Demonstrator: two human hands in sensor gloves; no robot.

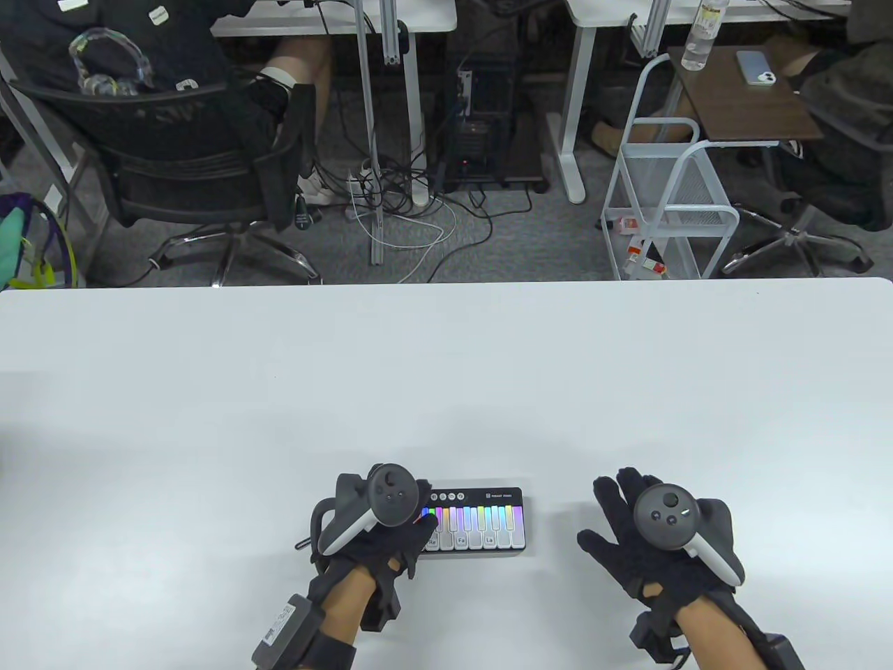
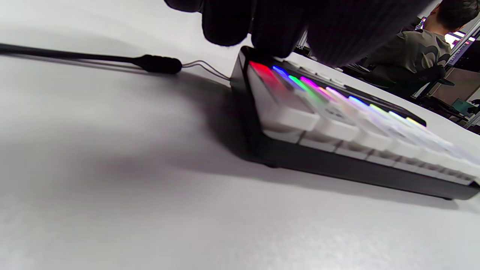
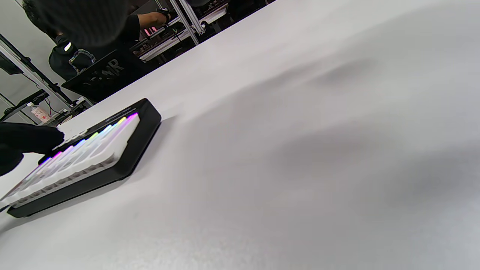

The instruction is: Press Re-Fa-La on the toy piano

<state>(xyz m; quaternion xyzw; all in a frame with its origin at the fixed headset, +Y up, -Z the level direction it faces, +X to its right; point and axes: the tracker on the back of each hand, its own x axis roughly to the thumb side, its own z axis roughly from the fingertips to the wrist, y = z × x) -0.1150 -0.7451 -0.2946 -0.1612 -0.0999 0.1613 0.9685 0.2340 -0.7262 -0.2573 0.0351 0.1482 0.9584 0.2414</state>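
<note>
The toy piano [image 1: 481,523] is a small black box with white keys lit in rainbow colours, near the table's front edge. Its keys bear labels Re [image 1: 432,541], Fa [image 1: 461,540] and La [image 1: 490,539]. My left hand [image 1: 391,537] lies over the piano's left end and hides the leftmost keys. In the left wrist view my fingertips [image 2: 262,26] hang at the back left corner of the piano [image 2: 337,123]; whether they press a key I cannot tell. My right hand [image 1: 642,537] is spread, palm down, on the table to the right of the piano, apart from it.
A thin black cable [image 2: 157,63] lies on the white table [image 1: 446,384] left of the piano. Beyond the table's far edge stand an office chair [image 1: 195,174] and a white cart [image 1: 670,202]. The right wrist view shows the piano's right end [image 3: 93,150].
</note>
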